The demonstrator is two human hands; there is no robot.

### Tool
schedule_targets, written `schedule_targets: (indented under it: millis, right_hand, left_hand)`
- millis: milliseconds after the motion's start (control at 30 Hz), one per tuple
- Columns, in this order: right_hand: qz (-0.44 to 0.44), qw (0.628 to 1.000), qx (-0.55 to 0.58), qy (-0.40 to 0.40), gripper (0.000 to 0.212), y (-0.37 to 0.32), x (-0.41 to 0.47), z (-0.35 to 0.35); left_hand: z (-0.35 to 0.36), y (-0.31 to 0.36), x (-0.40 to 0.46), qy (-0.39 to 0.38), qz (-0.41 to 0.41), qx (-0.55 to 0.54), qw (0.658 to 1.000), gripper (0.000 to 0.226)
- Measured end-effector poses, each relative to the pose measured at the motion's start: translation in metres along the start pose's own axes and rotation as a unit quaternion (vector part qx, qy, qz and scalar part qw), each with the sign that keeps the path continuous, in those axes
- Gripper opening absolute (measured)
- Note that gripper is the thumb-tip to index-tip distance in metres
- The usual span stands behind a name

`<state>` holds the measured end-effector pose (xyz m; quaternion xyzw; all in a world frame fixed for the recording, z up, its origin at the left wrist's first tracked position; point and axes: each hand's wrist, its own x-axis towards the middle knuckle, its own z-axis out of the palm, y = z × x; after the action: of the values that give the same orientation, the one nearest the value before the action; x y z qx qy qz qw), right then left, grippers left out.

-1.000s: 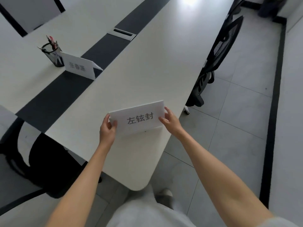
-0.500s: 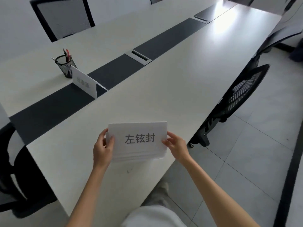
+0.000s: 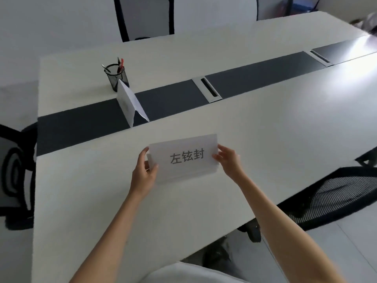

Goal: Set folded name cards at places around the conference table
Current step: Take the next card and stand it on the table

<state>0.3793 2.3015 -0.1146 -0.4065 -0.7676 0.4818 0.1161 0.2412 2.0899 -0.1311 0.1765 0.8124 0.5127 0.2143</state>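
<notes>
Conference table (image 3: 265, 127): one folded name card (image 3: 130, 103) already stands on the dark centre strip beside the pen cup (image 3: 116, 77). Second card (image 3: 183, 158), printed 左铉封, pinched at its ends by left hand (image 3: 143, 174) and right hand (image 3: 229, 160) at the near edge, not yet released. No other cards visible.

Office meeting room; long conference table (image 3: 265, 123); mesh chairs (image 3: 336, 197).

The name card (image 3: 184, 157), pinched between the left hand (image 3: 142, 174) and the right hand (image 3: 229, 162), reads "左铉封" in grey print. Beyond the left hand, the other card's (image 3: 130, 104) print can't be read.
</notes>
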Motion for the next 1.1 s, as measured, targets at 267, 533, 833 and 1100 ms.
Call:
schedule_targets:
  millis: [267,533,833,1100]
  right_hand:
    - [-0.054,0.992,-0.027,-0.108,0.037,0.019,0.049,0.002]
    - [-0.084,0.982,-0.012,-0.169,0.035,0.038,0.055,0.002]
    - [-0.177,0.964,-0.036,-0.197,0.039,0.028,0.069,-0.015]
    - [-0.166,0.976,0.069,-0.125,0.021,0.011,0.081,-0.016]
  left_hand:
    - [0.038,-0.006,-0.006,0.138,-0.091,0.009,0.986,0.049]
    - [0.045,-0.003,-0.021,0.168,-0.111,0.069,0.977,0.043]
    - [0.028,-0.001,-0.019,0.177,-0.067,0.032,0.981,0.036]
    - [0.022,0.041,-0.012,0.229,-0.01,0.029,0.973,0.032]
